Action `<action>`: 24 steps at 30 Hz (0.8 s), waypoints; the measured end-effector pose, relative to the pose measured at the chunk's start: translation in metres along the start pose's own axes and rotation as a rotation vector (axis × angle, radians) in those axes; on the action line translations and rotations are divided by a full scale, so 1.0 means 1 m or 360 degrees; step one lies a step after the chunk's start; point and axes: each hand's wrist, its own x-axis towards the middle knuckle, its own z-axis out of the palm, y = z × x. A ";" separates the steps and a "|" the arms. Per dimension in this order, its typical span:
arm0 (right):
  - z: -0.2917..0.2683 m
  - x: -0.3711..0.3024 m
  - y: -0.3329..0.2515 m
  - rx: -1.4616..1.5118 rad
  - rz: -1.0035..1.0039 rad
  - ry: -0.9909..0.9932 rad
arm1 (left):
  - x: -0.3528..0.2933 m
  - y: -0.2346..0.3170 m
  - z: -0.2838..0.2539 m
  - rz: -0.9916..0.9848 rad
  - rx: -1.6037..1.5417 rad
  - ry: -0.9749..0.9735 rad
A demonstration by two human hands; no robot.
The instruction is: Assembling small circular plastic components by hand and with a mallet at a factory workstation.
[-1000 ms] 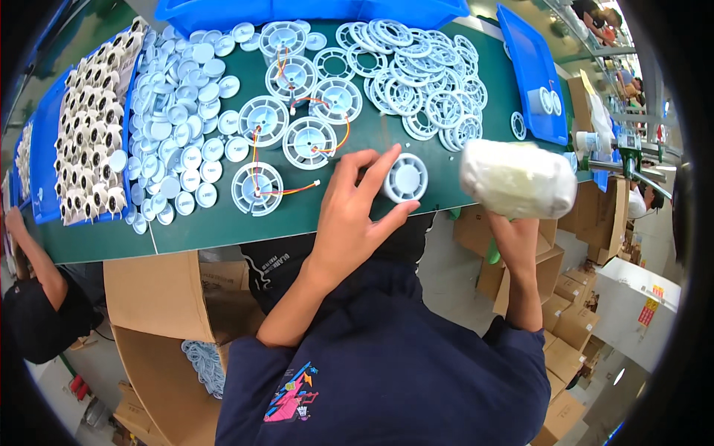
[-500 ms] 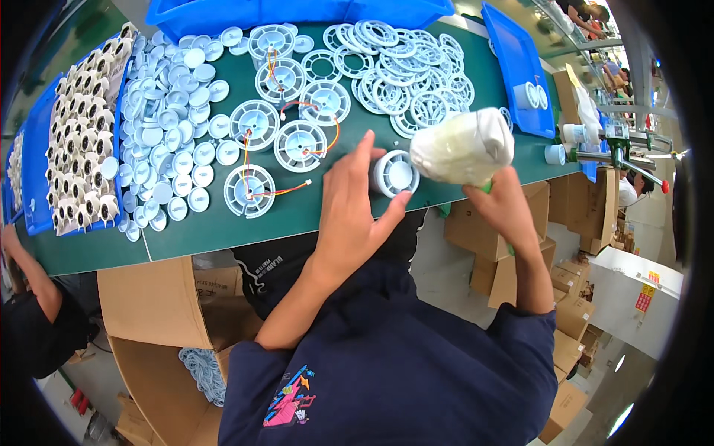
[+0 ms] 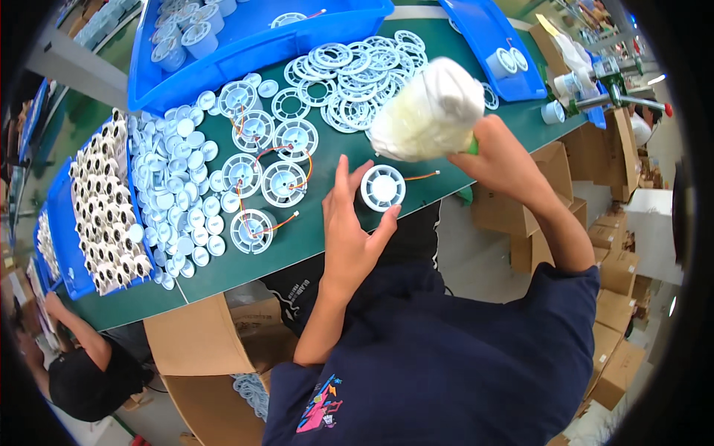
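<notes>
My left hand curves around a round white fan housing, its thumb at the near edge and its fingers along the left side. The housing sits on the table with its spoked ring face up, and a red-and-yellow wire with a small plug trails out to its right. My right hand grips the green handle of a mallet, whose bulky head is wrapped in whitish plastic or cloth. That head is raised above the table, just up and right of the housing. Left of my left hand lie several wired round housings.
Loose spoked rings are heaped behind the mallet. Pale round caps spread at the left beside a tray of white fan rotors. A blue bin and a blue tray stand behind. A lever press is at right.
The view has shifted, showing more of the blue bin. The housing's wire now shows on its right. My left hand still surrounds it, and the mallet remains raised in my right hand.
</notes>
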 end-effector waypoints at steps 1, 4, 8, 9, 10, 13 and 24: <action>0.002 0.000 0.000 0.0088 -0.0073 0.0042 | -0.001 0.000 0.000 0.0008 0.0016 -0.0030; -0.003 0.012 -0.012 -0.0243 -0.0188 0.0005 | 0.000 0.004 -0.003 -0.0127 -0.0099 -0.0009; 0.018 0.015 -0.018 -0.0241 -0.0301 0.0029 | 0.003 -0.001 -0.008 -0.0106 -0.0018 -0.0207; 0.025 0.014 -0.018 -0.0513 -0.0382 0.0025 | 0.005 -0.003 -0.009 -0.0086 -0.0015 -0.0230; 0.022 0.017 -0.017 -0.0432 -0.0408 -0.0028 | 0.005 -0.004 -0.010 -0.0147 0.0003 -0.0257; 0.019 0.017 0.007 -0.0205 -0.0036 0.0199 | 0.003 0.006 -0.011 -0.0191 -0.0060 -0.0183; 0.044 0.041 0.113 -0.0613 0.0074 0.1351 | -0.044 0.020 -0.032 -0.0091 0.0617 0.0407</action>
